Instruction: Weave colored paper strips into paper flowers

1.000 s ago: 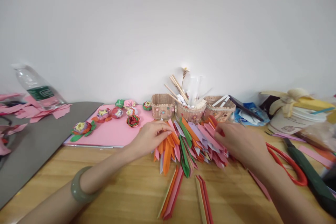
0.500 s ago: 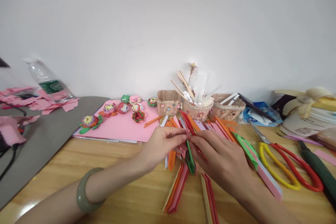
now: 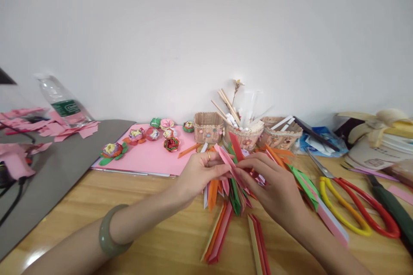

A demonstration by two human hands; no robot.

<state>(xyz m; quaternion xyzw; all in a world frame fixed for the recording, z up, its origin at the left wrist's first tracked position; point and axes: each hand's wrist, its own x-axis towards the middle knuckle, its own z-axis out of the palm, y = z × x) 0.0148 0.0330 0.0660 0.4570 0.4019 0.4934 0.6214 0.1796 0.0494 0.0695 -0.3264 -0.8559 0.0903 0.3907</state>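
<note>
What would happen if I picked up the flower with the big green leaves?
The flower would probably feel light, since it looks made of folded paper. Its green leaves might bend easily, because they look thin and stick out. It probably wouldn't roll far if nudged, as those leaves spread out around its base.

The person's two bare arms reach in from the lower corners of the view and slant inward, so that the left hand (image 3: pixel 200 176) and the right hand (image 3: pixel 272 180) come close together near the middle, raised over the surface (image 3: pixel 161 223). The left hand is seen from its thumb side, thumb and index finger pinched together and pointing right, with a thin ring (image 3: pixel 208 155) on one finger and a thick grey-green bangle (image 3: pixel 111 232) around the forearm near the wrist. The right hand shows its back, its wrist bare, its fingers bent and pointing left toward the left fingertips in a loose pinch.
</note>
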